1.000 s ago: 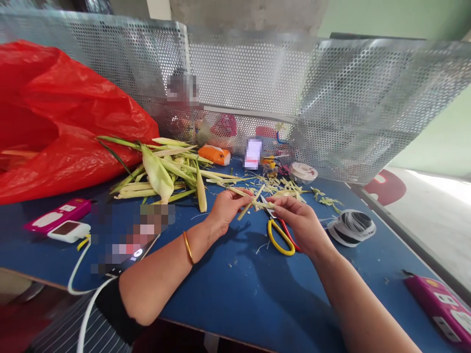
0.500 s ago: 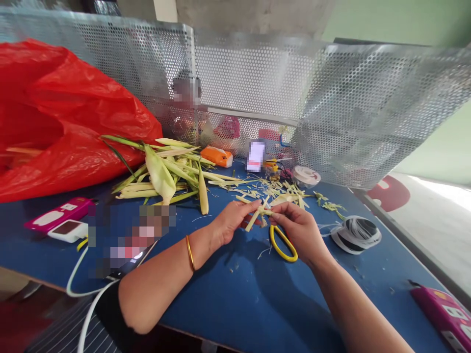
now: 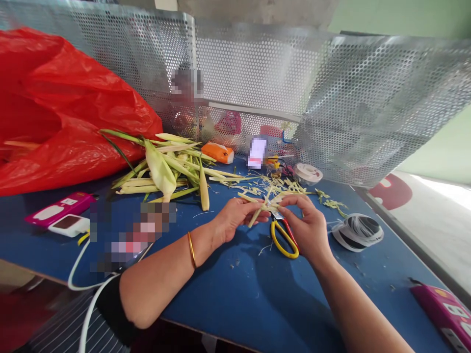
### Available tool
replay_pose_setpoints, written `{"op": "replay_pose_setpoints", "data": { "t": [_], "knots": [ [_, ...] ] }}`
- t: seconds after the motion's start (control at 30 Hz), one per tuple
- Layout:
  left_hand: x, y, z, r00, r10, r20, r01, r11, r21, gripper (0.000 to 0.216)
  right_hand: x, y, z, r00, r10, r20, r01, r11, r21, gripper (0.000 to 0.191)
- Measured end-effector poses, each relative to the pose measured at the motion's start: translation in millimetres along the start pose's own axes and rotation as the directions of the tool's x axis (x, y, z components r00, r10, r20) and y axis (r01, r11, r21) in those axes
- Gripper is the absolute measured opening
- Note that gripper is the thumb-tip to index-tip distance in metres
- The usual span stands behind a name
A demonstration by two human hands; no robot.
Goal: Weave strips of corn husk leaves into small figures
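Observation:
Pale, flat plant strips (image 3: 256, 215) cross one another above the blue table, looking like corn husk. My left hand (image 3: 239, 215) is closed on their left part, thumb on top and fingers beneath. From the other side, my right hand (image 3: 303, 220) pinches an end of the same strips between thumb and forefinger. Scissors (image 3: 281, 247) with yellow and red handles lie just below, partly hidden behind my right hand. Beyond my hands is a litter of thin husk shreds (image 3: 287, 188). To the left is a heap of green and pale husks (image 3: 160, 169).
A red plastic bag (image 3: 73, 117) fills the left side. A perforated metal screen (image 3: 253, 68) stands behind the table (image 3: 221, 289). A grey-white thread ball (image 3: 357, 232), a tape roll (image 3: 308, 173), an orange packet (image 3: 218, 152), a propped phone (image 3: 256, 152) and magenta cases (image 3: 441, 314) lie around.
My right hand has shifted slightly right along the strips, uncovering more of the scissors' blades and red handle. My left hand keeps its hold, and the view has tilted slightly.

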State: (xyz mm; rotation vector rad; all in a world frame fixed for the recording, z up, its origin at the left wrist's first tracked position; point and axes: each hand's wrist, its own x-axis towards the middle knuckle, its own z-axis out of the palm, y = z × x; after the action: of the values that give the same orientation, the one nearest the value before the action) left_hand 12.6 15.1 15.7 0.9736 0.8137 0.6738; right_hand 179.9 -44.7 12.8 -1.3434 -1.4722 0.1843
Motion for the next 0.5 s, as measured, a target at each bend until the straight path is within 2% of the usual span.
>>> {"op": "replay_pose_setpoints", "data": {
  "t": [0.07, 0.2, 0.37, 0.5],
  "knots": [
    [-1, -1, 2, 1.000, -0.011, 0.003, 0.011, 0.999, -0.031, 0.032, -2, -3, -1, 0.999, -0.002, -0.034, 0.001, 1.000, -0.019, 0.006],
    [-1, -5, 5, 1.000, -0.007, 0.004, 0.007, 0.998, -0.058, 0.030, -6, -11, 3, 1.000, 0.019, 0.021, -0.019, 1.000, 0.003, 0.008],
    [0, -11, 11, 0.997, 0.061, -0.055, -0.066, 0.994, -0.090, 0.029, -7, -15, 8, 0.995, 0.072, 0.069, -0.076, 0.995, 0.059, 0.009],
    [-2, -14, 13, 0.995, 0.095, -0.021, -0.097, 0.990, -0.105, 0.035, -7, -16, 9, 0.988, 0.148, 0.052, -0.152, 0.984, 0.090, 0.008]
  ]
}}
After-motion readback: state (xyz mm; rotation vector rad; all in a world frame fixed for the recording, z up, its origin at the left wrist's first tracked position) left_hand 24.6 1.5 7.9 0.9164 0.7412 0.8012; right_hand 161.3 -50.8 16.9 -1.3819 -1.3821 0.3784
